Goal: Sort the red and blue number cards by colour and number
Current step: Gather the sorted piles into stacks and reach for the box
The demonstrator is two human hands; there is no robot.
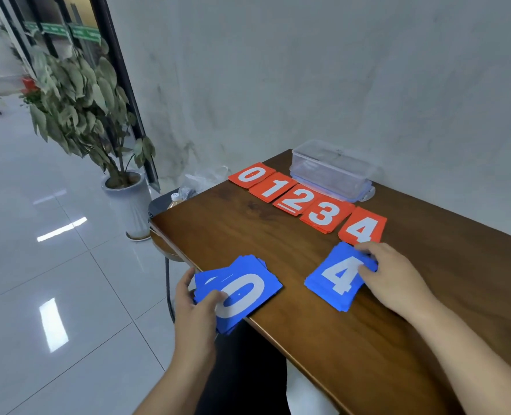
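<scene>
Five red card piles lie in a diagonal row on the wooden table (353,339): red 0 (250,175), red 1 (273,189), red 2 (296,201), red 3 (324,216) and red 4 (363,227). My left hand (196,307) grips a stack of blue cards (239,290) with a 0 on top, at the table's left edge. My right hand (389,277) pinches the right side of a blue 4 pile (336,277) lying just below the red 4.
A clear plastic box (330,170) stands behind the red row by the wall. A potted plant (119,181) and a bin with a bottle (175,199) sit on the floor left of the table. Bare wood stretches to the right.
</scene>
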